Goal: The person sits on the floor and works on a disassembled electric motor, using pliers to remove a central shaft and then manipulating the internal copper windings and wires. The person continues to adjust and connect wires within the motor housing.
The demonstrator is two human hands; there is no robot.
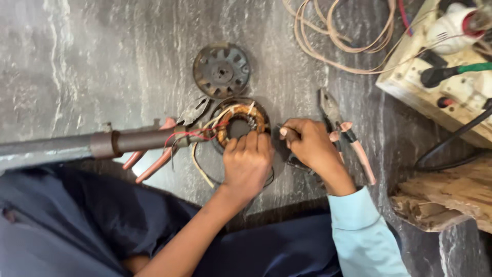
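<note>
Resting on a grey stone floor (pixel 102 61), a round motor stator (pixel 241 125) with copper windings lies just ahead of the person's left hand (pixel 247 165), whose fingers curl over the near rim of the ring and press down on it — closed against the stator rather than wrapped fully around it. Red and pale wires (pixel 197 136) trail from the windings toward a metal pipe (pixel 77 146) that runs in from the left. The right hand (pixel 311 146) sits just beside the stator on its right side, fingers bunched together around a small dark tool (pixel 287 131) whose tip points at the windings (what kind of tool it is cannot be told). Pliers with pink handles (pixel 353 149) lie on the floor touching the far side of that hand. A second pair of pink-handled pliers (pixel 154 161) lies under the pipe. Beyond the stator — just above it in the view — sits a dark round cover plate (pixel 221 70) with slots. A coil of tan cord (pixel 338 36) and a pale switchboard box (pixel 435 87) occupy the upper right.
</note>
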